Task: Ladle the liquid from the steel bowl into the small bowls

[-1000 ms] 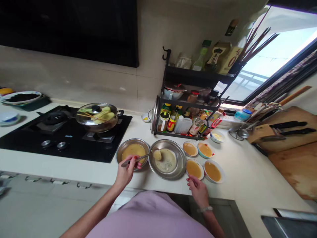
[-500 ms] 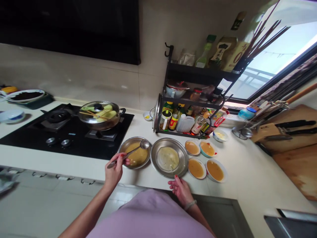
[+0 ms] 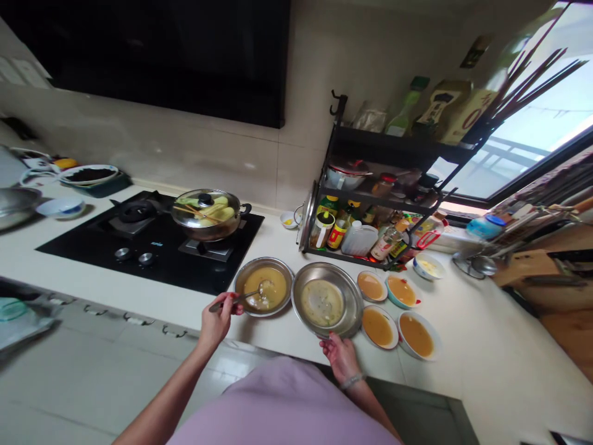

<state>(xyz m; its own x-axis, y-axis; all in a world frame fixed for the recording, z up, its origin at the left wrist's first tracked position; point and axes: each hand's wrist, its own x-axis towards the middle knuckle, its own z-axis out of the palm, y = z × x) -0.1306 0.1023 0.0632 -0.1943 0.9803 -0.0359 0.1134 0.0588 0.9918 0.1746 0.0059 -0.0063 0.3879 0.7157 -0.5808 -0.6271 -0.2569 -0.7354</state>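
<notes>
Forearms (image 3: 164, 389) extended forward, left hand (image 3: 218, 319) gripping, right hand (image 3: 340, 358) (slightly lower) loosely curled

Left of lower center, grips metal spoon (image 3: 241, 300) in left hand (image 3: 217, 324), dipping it into yellowish liquid (image 3: 254, 283) in a steel bowl (image 3: 265, 262). Low center, holds right hand (image 3: 340, 357) at near rim of a wider steel basin (image 3: 353, 303); cannot confirm touching. Right of center, see four bowls (image 3: 434, 337) of orange-brown liquid (image 3: 417, 335); at left, see lidded pan (image 3: 204, 233) on black stove (image 3: 160, 267).
</notes>
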